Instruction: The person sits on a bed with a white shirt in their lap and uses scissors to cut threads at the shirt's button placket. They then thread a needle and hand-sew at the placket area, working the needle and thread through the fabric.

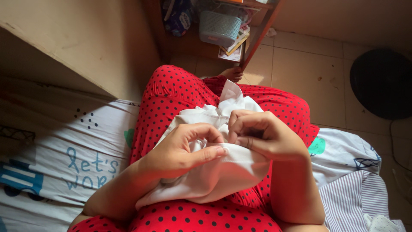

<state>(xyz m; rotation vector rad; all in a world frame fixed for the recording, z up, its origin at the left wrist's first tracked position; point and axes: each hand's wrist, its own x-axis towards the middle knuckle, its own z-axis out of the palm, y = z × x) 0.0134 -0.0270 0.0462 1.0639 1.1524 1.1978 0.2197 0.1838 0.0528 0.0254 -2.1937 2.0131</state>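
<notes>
A white cloth garment [223, 172] lies bunched on my lap, over red trousers with black dots [180, 88]. My left hand [182, 150] pinches a fold of the cloth between thumb and fingers. My right hand [262, 133] grips the same fold right beside it, fingers curled tight. The two hands almost touch at the fingertips. Whether a small thing such as a needle sits between the fingers is hidden.
I sit on a bed with a printed white sheet [64, 159] and a striped cloth [356, 197] at the right. Ahead are a wooden shelf with a pale blue basket [219, 26], books [234, 47], a tiled floor [309, 64] and a dark round object [382, 81].
</notes>
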